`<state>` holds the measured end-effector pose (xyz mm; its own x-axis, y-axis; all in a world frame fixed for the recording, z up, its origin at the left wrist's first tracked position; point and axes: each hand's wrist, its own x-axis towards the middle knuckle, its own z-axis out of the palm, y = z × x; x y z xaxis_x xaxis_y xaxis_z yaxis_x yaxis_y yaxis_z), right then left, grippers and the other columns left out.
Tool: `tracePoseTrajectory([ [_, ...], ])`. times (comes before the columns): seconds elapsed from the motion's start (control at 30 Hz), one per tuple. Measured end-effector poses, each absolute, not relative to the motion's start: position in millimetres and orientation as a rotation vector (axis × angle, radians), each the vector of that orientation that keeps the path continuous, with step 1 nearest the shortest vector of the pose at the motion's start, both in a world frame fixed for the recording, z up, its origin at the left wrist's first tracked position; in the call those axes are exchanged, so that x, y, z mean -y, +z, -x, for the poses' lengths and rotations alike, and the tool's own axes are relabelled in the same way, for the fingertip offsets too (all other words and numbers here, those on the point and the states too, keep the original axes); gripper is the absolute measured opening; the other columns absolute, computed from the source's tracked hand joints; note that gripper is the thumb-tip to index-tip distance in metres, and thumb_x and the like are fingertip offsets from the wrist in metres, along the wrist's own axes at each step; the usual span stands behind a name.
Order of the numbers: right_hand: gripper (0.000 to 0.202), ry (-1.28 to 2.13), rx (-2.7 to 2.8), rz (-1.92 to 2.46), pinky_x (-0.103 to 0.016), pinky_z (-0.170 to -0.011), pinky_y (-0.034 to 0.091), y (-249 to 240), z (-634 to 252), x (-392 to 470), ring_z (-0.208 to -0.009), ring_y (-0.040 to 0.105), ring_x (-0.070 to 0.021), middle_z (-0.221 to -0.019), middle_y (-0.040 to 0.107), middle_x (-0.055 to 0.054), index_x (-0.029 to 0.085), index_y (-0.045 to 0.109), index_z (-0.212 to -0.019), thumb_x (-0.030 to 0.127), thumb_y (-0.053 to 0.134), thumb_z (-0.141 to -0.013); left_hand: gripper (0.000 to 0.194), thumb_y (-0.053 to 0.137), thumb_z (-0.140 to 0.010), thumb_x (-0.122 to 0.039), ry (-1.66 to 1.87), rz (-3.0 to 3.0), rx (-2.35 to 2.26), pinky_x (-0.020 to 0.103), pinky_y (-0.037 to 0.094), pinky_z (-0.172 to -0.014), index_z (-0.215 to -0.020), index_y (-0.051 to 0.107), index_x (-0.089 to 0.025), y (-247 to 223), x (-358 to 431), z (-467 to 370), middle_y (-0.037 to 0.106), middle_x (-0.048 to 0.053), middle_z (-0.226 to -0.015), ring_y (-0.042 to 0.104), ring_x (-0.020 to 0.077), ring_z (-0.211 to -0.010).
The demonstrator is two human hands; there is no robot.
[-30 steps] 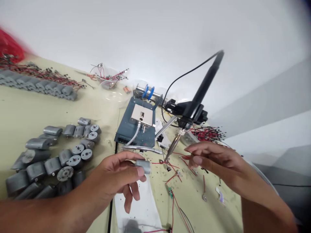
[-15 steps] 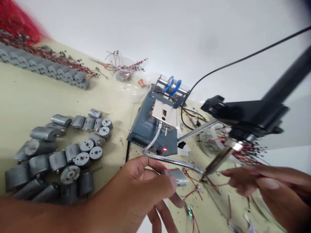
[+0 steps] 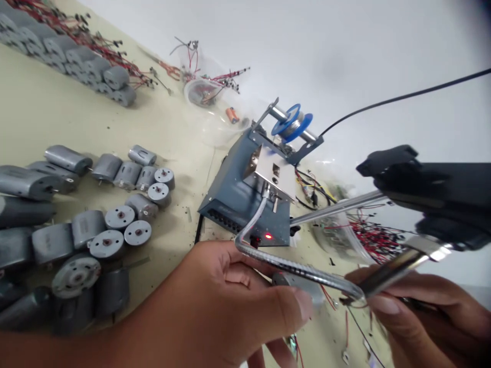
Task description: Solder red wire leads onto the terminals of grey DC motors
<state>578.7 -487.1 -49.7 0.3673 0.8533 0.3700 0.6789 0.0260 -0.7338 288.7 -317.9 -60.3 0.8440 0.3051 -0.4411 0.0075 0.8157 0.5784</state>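
My left hand (image 3: 245, 301) is closed round a small grey electric motor (image 3: 315, 292), gripped between thumb and fingers and partly hidden behind a metal-braided tube. My right hand (image 3: 425, 312) is pinched just right of the soldering iron (image 3: 395, 268); a thin wire (image 3: 358, 306) shows by its fingertips, though most of what it holds is hidden. The iron hangs slanted from a black holder (image 3: 406, 179). The braided solder feed tube (image 3: 291, 266) runs over the motor to the iron's tip, close to my right thumb.
A blue-grey solder feeder (image 3: 230, 189) with a blue solder spool (image 3: 292, 123) stands at the centre. Loose motors (image 3: 90, 230) lie at left, with stacked motors (image 3: 88, 64) behind. Red-and-black wires (image 3: 374, 240) fill a clear tub at right. Orange-handled scissors (image 3: 169, 69) lie at the back.
My right hand has moved left, up to the iron's tip. My left hand with the motor has shifted slightly right, and the motor now sits behind the feed tube. The camera view has tilted.
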Motion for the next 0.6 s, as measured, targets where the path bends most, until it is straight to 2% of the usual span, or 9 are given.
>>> tracePoseTrajectory([
  [0.03, 0.016, 0.206, 1.356, 1.723, -0.032, -0.075, 0.065, -48, -564, 482, -0.098, 0.077, -0.0265, -0.109, 0.082, -0.004, 0.032, 0.081, -0.108, 0.027, 0.088, -0.095, 0.020, 0.086, -0.076, -0.039, 0.184, -0.590, -0.543, 0.015, 0.048, -0.043, -0.085, 0.081, -0.022, -59, 317, -289, 0.077, 0.002, -0.070, 0.066, 0.0147, -0.059],
  [0.1, 0.013, 0.195, 1.448, 1.714, -0.030, -0.075, 0.064, -43, -538, 469, -0.091, 0.075, -0.0229, -0.102, 0.080, -0.003, 0.031, 0.080, -0.106, 0.027, 0.088, -0.096, 0.015, 0.086, -0.078, -0.035, 0.235, -0.560, -0.498, 0.015, 0.050, -0.043, -0.085, 0.081, -0.022, -58, 316, -291, 0.074, 0.000, -0.067, 0.065, 0.0141, -0.058],
  [0.17, 0.011, 0.258, 1.502, 1.685, -0.030, -0.063, 0.061, -38, -518, 457, -0.078, 0.071, -0.0204, -0.094, 0.076, -0.002, 0.033, 0.080, -0.106, 0.026, 0.085, -0.099, 0.011, 0.085, -0.080, -0.032, 0.279, -0.543, -0.460, 0.015, 0.050, -0.042, -0.084, 0.082, -0.023, -58, 316, -293, 0.072, -0.002, -0.065, 0.064, 0.0131, -0.056],
  [0.23, 0.007, 0.294, 1.481, 1.677, -0.032, -0.058, 0.060, -34, -504, 448, -0.073, 0.068, -0.0211, -0.089, 0.074, -0.002, 0.036, 0.082, -0.105, 0.030, 0.084, -0.102, 0.010, 0.087, -0.079, -0.030, 0.307, -0.518, -0.458, 0.015, 0.051, -0.041, -0.082, 0.081, -0.022, -58, 316, -295, 0.073, -0.002, -0.066, 0.066, 0.0132, -0.056],
  [0.33, 0.005, 0.308, 1.433, 1.687, -0.035, -0.058, 0.059, -32, -493, 444, -0.071, 0.066, -0.0227, -0.086, 0.074, -0.002, 0.039, 0.083, -0.101, 0.038, 0.088, -0.100, 0.015, 0.094, -0.075, -0.027, 0.341, -0.452, -0.495, 0.016, 0.053, -0.040, -0.080, 0.081, -0.022, -60, 317, -295, 0.075, -0.002, -0.067, 0.070, 0.0148, -0.058],
  [0.47, 0.008, 0.260, 1.399, 1.703, -0.038, -0.060, 0.061, -31, -491, 446, -0.070, 0.067, -0.0241, -0.082, 0.076, -0.002, 0.041, 0.085, -0.095, 0.045, 0.092, -0.096, 0.022, 0.100, -0.069, -0.024, 0.349, -0.417, -0.510, 0.015, 0.052, -0.038, -0.080, 0.081, -0.020, -63, 319, -295, 0.074, -0.003, -0.063, 0.068, 0.0140, -0.054],
  [0.6, 0.009, 0.266, 1.444, 1.667, -0.040, -0.060, 0.066, -31, -494, 445, -0.065, 0.071, -0.0242, -0.082, 0.080, -0.001, 0.044, 0.088, -0.096, 0.043, 0.097, -0.092, 0.014, 0.097, -0.078, -0.027, 0.352, -0.442, -0.477, 0.014, 0.052, -0.039, -0.082, 0.085, -0.022, -66, 318, -294, 0.071, -0.003, -0.058, 0.067, 0.0134, -0.054],
])
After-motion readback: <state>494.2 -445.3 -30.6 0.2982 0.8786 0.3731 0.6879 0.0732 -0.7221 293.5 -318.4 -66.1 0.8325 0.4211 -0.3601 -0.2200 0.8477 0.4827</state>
